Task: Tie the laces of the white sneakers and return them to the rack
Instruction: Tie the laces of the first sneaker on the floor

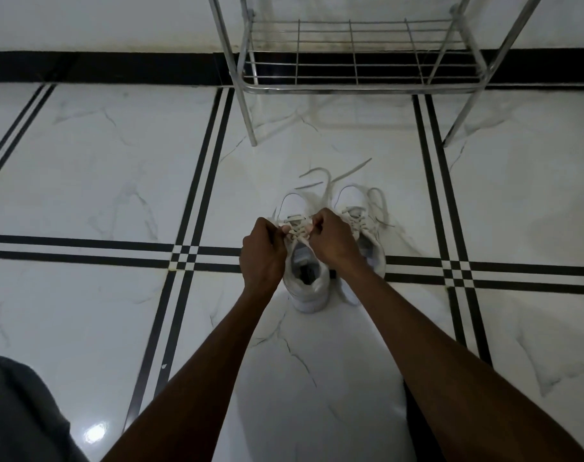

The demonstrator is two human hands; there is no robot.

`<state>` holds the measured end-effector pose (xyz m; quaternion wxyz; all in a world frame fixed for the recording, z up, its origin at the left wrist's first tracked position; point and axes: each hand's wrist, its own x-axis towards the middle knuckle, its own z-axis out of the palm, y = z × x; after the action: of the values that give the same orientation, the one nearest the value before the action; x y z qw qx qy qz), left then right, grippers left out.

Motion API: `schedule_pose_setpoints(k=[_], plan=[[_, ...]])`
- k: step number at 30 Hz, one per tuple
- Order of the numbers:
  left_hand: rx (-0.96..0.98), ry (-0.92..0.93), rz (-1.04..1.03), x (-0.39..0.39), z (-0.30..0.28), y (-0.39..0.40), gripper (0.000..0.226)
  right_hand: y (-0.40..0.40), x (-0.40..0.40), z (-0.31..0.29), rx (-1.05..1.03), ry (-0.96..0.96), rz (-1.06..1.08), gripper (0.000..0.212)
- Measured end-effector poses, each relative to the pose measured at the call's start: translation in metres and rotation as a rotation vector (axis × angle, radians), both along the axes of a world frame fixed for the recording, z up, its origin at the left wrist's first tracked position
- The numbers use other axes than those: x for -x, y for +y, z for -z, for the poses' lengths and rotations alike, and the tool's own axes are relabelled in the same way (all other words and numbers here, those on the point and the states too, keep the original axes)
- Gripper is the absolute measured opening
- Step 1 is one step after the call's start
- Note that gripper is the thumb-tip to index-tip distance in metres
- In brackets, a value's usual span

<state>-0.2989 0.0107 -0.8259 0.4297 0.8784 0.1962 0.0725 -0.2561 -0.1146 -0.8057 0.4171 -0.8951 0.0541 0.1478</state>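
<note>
Two white sneakers stand side by side on the floor, toes pointing away from me. Over the left sneaker my left hand and my right hand are both closed on its laces, pulling them apart above the tongue. The right sneaker is partly hidden behind my right wrist; its laces lie loose over its side. More loose lace ends trail on the floor past the toes. The metal wire rack stands beyond the shoes, against the wall.
The floor is glossy white marble tile with black double stripes. A black skirting band runs along the wall. My knee in dark cloth shows at the lower left. The rack's lowest wire shelf holds nothing.
</note>
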Motion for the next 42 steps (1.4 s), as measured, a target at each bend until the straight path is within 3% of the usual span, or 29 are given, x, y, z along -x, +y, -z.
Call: schedule_pose_setpoints(k=[5, 13, 18, 24, 27, 30, 34, 37, 42], plan=[[-0.062, -0.01, -0.024, 0.003, -0.002, -0.003, 0.022, 0.0, 0.004, 0.003, 0.084, -0.113, 0.027, 0.02], [-0.058, 0.031, -0.043, 0.007, -0.005, -0.006, 0.018, -0.007, 0.019, 0.007, 0.026, -0.147, 0.123, 0.019], [0.172, 0.097, -0.05, 0.01, 0.005, -0.006, 0.03, -0.009, 0.018, 0.015, -0.115, 0.027, 0.164, 0.014], [0.487, 0.087, -0.02, 0.018, -0.003, 0.001, 0.036, -0.002, 0.014, 0.007, -0.477, 0.167, 0.221, 0.019], [0.498, -0.076, 0.055, 0.007, -0.033, 0.01, 0.033, -0.005, 0.009, -0.009, -0.525, 0.054, 0.074, 0.02], [0.414, -0.169, 0.185, -0.011, -0.061, 0.017, 0.03, -0.01, -0.004, -0.029, -0.318, -0.039, -0.205, 0.016], [0.387, -0.159, 0.357, -0.02, -0.074, 0.026, 0.032, -0.01, -0.015, -0.055, -0.105, 0.052, -0.554, 0.017], [0.482, -0.056, 0.407, -0.016, -0.068, 0.03, 0.046, -0.006, -0.013, -0.066, -0.144, 0.069, -0.548, 0.033], [0.503, 0.106, 0.374, -0.006, -0.052, 0.035, 0.059, -0.013, -0.015, -0.067, -0.102, -0.075, -0.496, 0.033]])
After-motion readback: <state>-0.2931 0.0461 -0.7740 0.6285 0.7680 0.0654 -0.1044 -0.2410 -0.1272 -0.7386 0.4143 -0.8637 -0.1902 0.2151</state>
